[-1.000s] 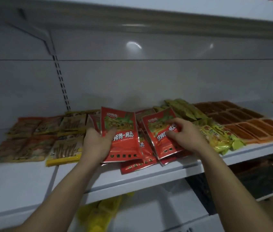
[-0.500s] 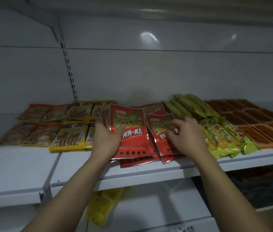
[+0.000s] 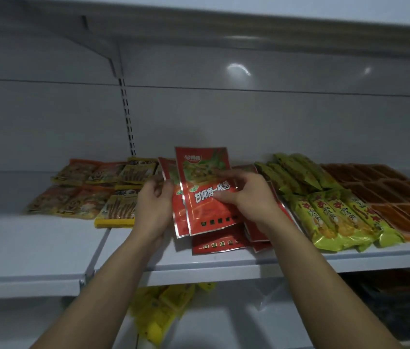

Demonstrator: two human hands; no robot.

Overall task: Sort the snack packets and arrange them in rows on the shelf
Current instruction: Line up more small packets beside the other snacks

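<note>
Merged since a second ago, the two held red packets [image 3: 203, 195] now form one upright stack. The left hand [image 3: 153, 210] grips its left edge and the right hand [image 3: 249, 197] pinches its right edge. Its long axis stands vertical, directly above the loose red packets [image 3: 220, 244] lying flat on the shelf [image 3: 224, 269].

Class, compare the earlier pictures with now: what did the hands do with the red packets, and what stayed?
The right hand brought its red packet left onto the one in the left hand; both hands now hold them together. The green packets and brown packets stayed on the shelf.
</note>
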